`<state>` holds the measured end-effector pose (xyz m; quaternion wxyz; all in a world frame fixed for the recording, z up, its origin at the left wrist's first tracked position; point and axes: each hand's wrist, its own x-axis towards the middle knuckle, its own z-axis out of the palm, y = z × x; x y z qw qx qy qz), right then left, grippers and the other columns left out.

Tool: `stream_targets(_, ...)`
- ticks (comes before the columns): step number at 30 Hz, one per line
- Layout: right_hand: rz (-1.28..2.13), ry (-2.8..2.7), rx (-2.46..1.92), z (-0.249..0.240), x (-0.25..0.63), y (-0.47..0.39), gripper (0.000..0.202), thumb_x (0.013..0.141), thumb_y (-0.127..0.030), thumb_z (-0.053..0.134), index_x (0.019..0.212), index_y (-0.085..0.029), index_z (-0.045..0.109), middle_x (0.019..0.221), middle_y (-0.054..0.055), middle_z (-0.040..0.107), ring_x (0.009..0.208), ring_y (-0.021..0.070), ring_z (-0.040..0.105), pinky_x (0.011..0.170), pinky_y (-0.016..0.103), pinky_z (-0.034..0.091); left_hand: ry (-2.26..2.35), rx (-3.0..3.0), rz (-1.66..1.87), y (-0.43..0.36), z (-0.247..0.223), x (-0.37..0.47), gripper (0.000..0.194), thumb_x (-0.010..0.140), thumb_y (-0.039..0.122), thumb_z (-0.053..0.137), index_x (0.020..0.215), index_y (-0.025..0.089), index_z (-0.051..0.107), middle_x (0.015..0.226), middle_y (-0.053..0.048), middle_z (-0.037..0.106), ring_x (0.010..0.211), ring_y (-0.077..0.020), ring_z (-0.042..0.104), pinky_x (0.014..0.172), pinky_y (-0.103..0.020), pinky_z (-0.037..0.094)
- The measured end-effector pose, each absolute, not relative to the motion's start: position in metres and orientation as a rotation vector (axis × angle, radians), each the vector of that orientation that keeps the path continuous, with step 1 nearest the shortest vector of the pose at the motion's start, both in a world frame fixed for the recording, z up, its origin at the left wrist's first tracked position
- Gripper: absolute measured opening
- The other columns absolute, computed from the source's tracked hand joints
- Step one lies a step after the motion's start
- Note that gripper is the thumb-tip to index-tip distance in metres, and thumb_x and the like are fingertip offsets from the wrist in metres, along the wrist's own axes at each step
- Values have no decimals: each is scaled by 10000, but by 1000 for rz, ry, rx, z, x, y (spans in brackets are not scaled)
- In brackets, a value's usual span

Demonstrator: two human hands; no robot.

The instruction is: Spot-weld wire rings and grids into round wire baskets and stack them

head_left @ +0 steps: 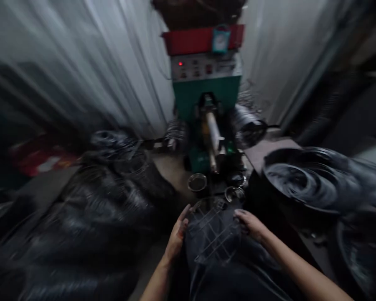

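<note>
A wire grid (213, 234) of thin crossed bars lies in front of my body over dark clothing, blurred by motion. My left hand (178, 232) is at its left edge, with the fingers closed on the rim. On the opposite side, my right hand (252, 225) pinches the grid's edge between thumb and fingers. Just beyond the grid stand a small round metal-rimmed cup (197, 182) and a second round ring-like piece (235, 194). Behind these is a green machine (188, 98) with a projecting arm and electrode-like rods (214, 131).
A red light glows on the machine's panel (207, 67); a teal dial device (221, 39) sits above. Coiled wire rings (288, 182) fill a dark tub on the right. Dark plastic-covered bundles (90, 225) lie left. Corrugated sheeting (119, 54) stands behind.
</note>
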<state>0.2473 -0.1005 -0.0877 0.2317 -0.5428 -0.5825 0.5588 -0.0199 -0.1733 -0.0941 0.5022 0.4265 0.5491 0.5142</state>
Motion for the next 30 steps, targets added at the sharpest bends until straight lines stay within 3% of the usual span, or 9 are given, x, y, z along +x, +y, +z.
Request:
stream_targets(3, 1373, -1653, -1661, -110, 270, -102, 247, 699, -382, 594, 524, -207, 599, 500, -15, 577, 466, 146, 528, 444, 242, 413, 1422, 894, 1066, -170, -114, 9, 736, 680, 615, 560, 1252, 160, 469, 1303, -119, 491, 1249, -278, 397, 1052, -389, 303)
stream_targets(5, 1177, -1658, -1755, -107, 301, -85, 152, 673, -305, 630, 556, -208, 627, 612, 10, 637, 649, 201, 599, 602, 284, 465, 1467, 888, 1016, -162, -121, 19, 686, 645, 560, 629, 1196, 164, 526, 1278, -111, 519, 1231, -281, 421, 1038, -373, 331)
stream_targets(7, 941, -1612, -1851, -93, 342, -55, 124, 720, -288, 594, 772, -202, 667, 879, 68, 667, 912, 254, 579, 786, 334, 441, 1453, 877, 1018, -157, -124, 25, 676, 625, 528, 659, 1189, 177, 533, 1232, -96, 562, 1176, -281, 483, 990, -361, 395)
stream_targets(10, 578, -1480, -2055, -70, 406, 0, 373, 812, -283, 490, 1138, -108, 539, 1186, 218, 516, 1113, 334, 467, 884, 438, 377, 1485, 800, 1046, -155, -125, 30, 726, 577, 534, 686, 1191, 180, 532, 1124, -90, 634, 1090, -294, 554, 915, -362, 464)
stream_targets(13, 86, -1430, -2442, -62, 457, 43, 519, 822, -315, 504, 1257, -50, 406, 1194, 278, 468, 1022, 358, 539, 811, 449, 425, 1506, 762, 1059, -155, -123, 33, 720, 544, 523, 714, 1161, 186, 561, 1108, -85, 643, 1104, -298, 543, 943, -371, 444)
stream_targets(15, -29, -1458, -2566, -66, 478, 60, 571, 807, -277, 529, 1290, -28, 352, 1199, 289, 453, 964, 348, 577, 769, 432, 449, 1472, 773, 1047, -155, -120, 33, 668, 553, 496, 724, 1135, 199, 584, 1148, -79, 622, 1139, -289, 517, 988, -376, 402)
stream_targets(21, 11, -1375, -2630, -68, 503, 70, 313, 830, -162, 412, 1039, -34, 607, 1019, 243, 571, 911, 329, 605, 729, 401, 469, 1394, 795, 996, -149, -110, 30, 646, 564, 512, 716, 1117, 197, 605, 1182, -98, 599, 1148, -297, 508, 1008, -400, 375)
stream_targets(25, -36, -1243, -2619, -53, 509, 63, 350, 850, -232, 385, 1016, -67, 646, 1011, 235, 584, 914, 303, 599, 717, 362, 469, 1407, 839, 974, -148, -113, 29, 647, 586, 512, 702, 1141, 201, 582, 1148, -72, 622, 1147, -283, 511, 999, -388, 386)
stream_targets(30, -45, -1194, -2541, -28, 511, 59, 290, 791, -177, 447, 908, -51, 680, 900, 233, 630, 871, 308, 603, 710, 377, 457, 1385, 856, 960, -150, -119, 26, 686, 582, 525, 697, 1178, 219, 550, 1162, -58, 615, 1139, -280, 515, 973, -366, 413)
